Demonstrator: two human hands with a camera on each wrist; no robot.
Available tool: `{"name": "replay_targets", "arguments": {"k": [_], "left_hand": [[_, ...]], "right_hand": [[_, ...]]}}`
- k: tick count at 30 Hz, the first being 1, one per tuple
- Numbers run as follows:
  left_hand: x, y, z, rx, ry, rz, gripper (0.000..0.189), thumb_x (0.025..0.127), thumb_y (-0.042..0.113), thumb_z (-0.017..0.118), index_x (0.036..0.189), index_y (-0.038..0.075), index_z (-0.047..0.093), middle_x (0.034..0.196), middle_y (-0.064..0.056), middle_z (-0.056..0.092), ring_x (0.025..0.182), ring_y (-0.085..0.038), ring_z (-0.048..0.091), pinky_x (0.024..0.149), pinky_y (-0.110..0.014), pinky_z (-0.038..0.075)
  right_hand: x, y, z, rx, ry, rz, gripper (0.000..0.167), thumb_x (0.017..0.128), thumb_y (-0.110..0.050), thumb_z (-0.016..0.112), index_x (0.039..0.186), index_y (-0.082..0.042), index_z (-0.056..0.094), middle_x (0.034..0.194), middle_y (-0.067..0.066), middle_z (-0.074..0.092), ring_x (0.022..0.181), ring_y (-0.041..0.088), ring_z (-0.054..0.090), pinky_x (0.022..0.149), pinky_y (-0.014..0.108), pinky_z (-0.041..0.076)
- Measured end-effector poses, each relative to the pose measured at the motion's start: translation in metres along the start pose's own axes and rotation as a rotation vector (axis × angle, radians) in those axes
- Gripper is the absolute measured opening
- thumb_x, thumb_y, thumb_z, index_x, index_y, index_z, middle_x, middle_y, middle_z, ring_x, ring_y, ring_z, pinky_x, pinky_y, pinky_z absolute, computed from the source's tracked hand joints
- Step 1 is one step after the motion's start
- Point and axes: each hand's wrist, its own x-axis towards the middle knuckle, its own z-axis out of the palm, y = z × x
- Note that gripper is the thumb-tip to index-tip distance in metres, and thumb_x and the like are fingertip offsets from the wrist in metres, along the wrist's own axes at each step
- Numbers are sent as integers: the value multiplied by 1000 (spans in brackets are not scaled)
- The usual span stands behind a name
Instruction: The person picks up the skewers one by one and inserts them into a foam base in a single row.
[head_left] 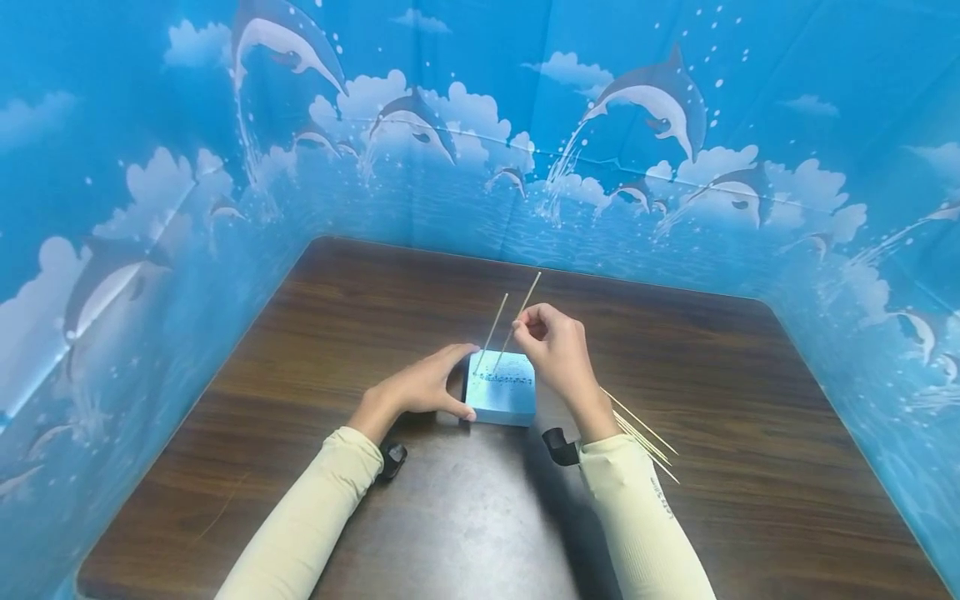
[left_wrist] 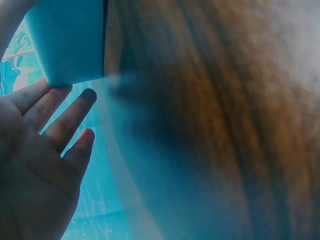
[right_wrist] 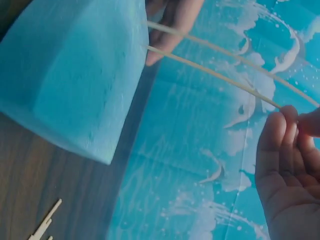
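Observation:
A light-blue foam block (head_left: 501,403) sits on the table, a row of small holes across its top. My left hand (head_left: 420,385) holds its left side, thumb at the near corner and fingers at the far one. In the left wrist view, fingers (left_wrist: 60,115) of that hand touch the block (left_wrist: 70,45). One thin wooden skewer (head_left: 495,321) stands in the block, leaning slightly. Just right of it, my right hand (head_left: 553,342) pinches a second skewer (head_left: 530,289), whose lower end meets the block's top in the right wrist view.
Several loose skewers (head_left: 643,433) lie on the brown wooden table (head_left: 750,400), partly hidden by my right wrist. A blue dolphin-print curtain (head_left: 480,167) surrounds the table's back and sides. Black straps (head_left: 558,447) with devices sit at both wrists.

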Motion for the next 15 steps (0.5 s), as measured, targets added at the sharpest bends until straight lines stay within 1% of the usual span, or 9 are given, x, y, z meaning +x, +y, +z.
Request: {"name": "replay_targets", "arguments": {"k": [3, 6, 15], "left_hand": [[1, 0, 1, -6, 4, -3, 113, 70, 50, 87, 157, 10, 27, 161, -12, 29, 148, -28, 28, 120, -48, 28], [1, -1, 2, -10, 5, -3, 113, 70, 49, 87, 156, 10, 27, 161, -12, 29, 148, -28, 28, 120, -48, 28], [1, -4, 3, -3, 7, -11, 113, 69, 51, 87, 157, 12, 26, 161, -10, 28, 148, -27, 27, 120, -47, 28]], "right_hand": [[-1, -3, 7, 21, 6, -6, 4, 88, -5, 64, 86, -3, 66, 77, 5, 68, 69, 14, 61, 60, 23, 50], [-1, -5, 11, 25, -9, -4, 4, 89, -6, 63, 87, -3, 66, 77, 5, 68, 69, 14, 61, 61, 23, 51], [-1, -7, 16, 27, -8, -20, 5, 89, -5, 63, 87, -3, 67, 78, 6, 69, 68, 14, 61, 61, 24, 52]]}}
